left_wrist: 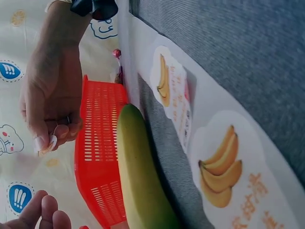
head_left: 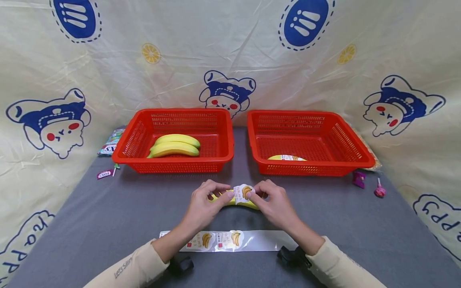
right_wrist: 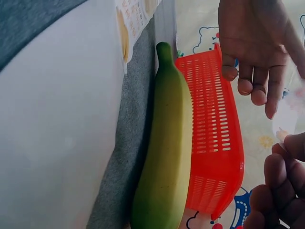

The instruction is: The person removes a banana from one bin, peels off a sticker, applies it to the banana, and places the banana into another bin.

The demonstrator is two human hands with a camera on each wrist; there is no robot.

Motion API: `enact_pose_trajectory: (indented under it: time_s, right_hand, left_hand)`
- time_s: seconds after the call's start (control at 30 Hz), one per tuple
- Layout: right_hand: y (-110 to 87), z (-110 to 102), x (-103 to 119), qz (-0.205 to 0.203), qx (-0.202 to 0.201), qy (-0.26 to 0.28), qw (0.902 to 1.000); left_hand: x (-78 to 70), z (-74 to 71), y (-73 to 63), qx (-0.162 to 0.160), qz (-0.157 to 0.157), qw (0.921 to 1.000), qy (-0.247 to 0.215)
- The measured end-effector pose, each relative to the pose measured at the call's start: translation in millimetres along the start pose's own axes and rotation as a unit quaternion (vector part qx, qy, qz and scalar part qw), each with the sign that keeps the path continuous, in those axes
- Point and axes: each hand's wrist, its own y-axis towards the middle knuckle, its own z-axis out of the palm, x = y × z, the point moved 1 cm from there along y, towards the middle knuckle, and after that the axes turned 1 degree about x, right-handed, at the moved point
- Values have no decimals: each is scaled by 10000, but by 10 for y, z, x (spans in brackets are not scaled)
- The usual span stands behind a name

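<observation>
A single banana (head_left: 247, 205) lies on the grey table between the hands, green-tipped in both wrist views. Above it, a white label (head_left: 242, 193) printed with bananas is pinched at its right edge between the right hand's (head_left: 275, 204) thumb and finger. The left hand (head_left: 205, 202) hovers over the banana's left part, its thumb at the label's left edge. In the right wrist view the left fingers (right_wrist: 259, 88) extend loosely beside the label. Closer to the person, a backing strip (head_left: 264, 241) carries more banana labels, partly hidden by the left forearm.
The left red basket (head_left: 180, 168) holds some bananas (head_left: 174, 149); the right red basket (head_left: 313, 170) contains a labelled banana (head_left: 275, 157). Wrapped candies (head_left: 358, 179), lollipops (head_left: 379, 189) and a snack bag (head_left: 111, 143) lie near the baskets. A printed cloth hangs behind.
</observation>
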Motion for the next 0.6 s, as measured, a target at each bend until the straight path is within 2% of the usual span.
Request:
enact_pose_trajectory:
  time_s: [0.37, 0.5, 0.6]
  right_hand:
    - [28, 26, -47, 266, 255, -135, 9992]
    - [69, 40, -61, 425, 414, -285, 9978]
    - [123, 70, -94, 595, 592, -422, 9956]
  left_hand:
    - [25, 46, 92, -134, 68, 9999, -67]
    - [72, 45, 165, -190, 218, 9995, 135]
    - [127, 49, 245, -137, 155, 9990, 396]
